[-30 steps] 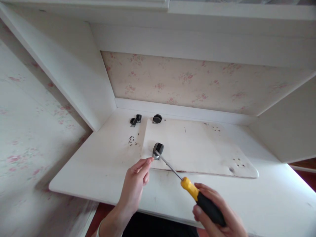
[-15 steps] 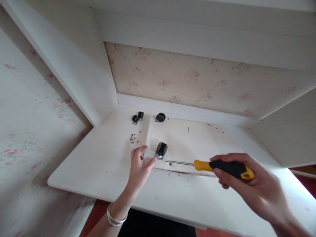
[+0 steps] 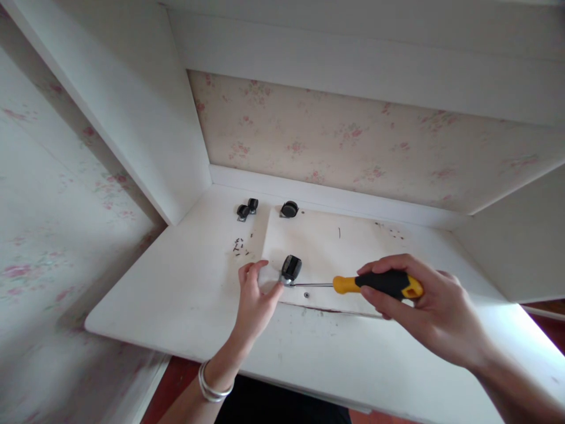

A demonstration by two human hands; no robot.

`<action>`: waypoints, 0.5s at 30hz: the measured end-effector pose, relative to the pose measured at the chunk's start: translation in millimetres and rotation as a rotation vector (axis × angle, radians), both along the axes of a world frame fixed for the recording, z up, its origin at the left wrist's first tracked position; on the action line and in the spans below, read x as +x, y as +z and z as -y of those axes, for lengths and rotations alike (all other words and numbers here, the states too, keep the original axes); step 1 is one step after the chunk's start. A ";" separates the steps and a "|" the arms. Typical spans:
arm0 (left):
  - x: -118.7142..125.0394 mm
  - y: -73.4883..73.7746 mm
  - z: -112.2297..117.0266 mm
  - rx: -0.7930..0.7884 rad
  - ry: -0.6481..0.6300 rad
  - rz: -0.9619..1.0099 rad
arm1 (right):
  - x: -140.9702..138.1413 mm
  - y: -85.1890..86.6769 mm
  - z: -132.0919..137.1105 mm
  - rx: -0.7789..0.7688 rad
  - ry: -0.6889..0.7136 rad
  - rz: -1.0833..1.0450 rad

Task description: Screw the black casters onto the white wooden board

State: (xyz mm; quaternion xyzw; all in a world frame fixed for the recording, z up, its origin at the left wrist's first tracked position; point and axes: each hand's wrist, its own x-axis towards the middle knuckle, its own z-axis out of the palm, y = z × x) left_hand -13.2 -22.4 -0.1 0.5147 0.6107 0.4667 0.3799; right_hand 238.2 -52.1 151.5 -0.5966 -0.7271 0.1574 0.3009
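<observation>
A white board (image 3: pixel 362 253) lies flat on a white desk (image 3: pixel 185 294). A black caster wheel (image 3: pixel 291 268) stands on the board's near left corner. My left hand (image 3: pixel 255 297) rests by that corner, fingers spread around it, thumb tip against the caster's metal plate. My right hand (image 3: pixel 424 306) grips the black and yellow handle of a screwdriver (image 3: pixel 362 284). The screwdriver lies almost level, and its tip touches the caster's plate from the right.
Two more casters (image 3: pixel 246 208) lie at the back left, a third caster (image 3: pixel 289 209) at the board's far left corner. Several small dark screws (image 3: pixel 239 245) are scattered left of the board. White cabinet walls enclose the desk on three sides.
My right hand has brought the screwdriver left so its tip now meets the caster's plate. A second ago the tool pointed up from lower right. My left hand shifted slightly.
</observation>
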 end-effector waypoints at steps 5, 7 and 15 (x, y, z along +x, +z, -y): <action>0.4 0.1 0.7 0.015 0.009 0.005 | -7.7 26.8 -11.2 -0.009 0.206 0.118; 0.8 0.5 1.3 0.016 0.014 0.011 | -12.5 38.8 -16.8 -0.001 0.298 0.176; 1.8 -6.0 3.2 0.036 0.043 0.023 | -43.5 56.1 -39.1 0.173 0.433 0.426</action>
